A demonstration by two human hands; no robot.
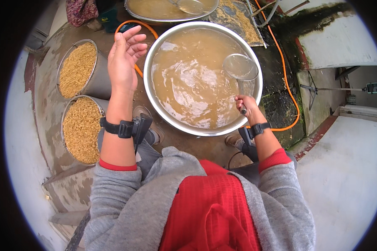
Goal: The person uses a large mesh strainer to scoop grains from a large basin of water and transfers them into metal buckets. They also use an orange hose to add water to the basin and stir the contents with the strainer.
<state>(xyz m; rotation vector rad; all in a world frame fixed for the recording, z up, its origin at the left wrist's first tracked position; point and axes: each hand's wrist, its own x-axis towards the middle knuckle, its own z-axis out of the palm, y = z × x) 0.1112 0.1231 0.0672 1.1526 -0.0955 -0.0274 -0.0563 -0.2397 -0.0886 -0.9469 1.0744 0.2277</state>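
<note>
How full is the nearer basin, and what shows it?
Well filled: in the nearer basin, cloudy brown water reaches close to the rim. Its depth cannot be seen.

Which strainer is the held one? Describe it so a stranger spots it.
Find the large metal basin of murky water at centre. Over its right side is a round mesh strainer. Unlike the strainer in the farther basin, its handle is in the right hand.
</note>
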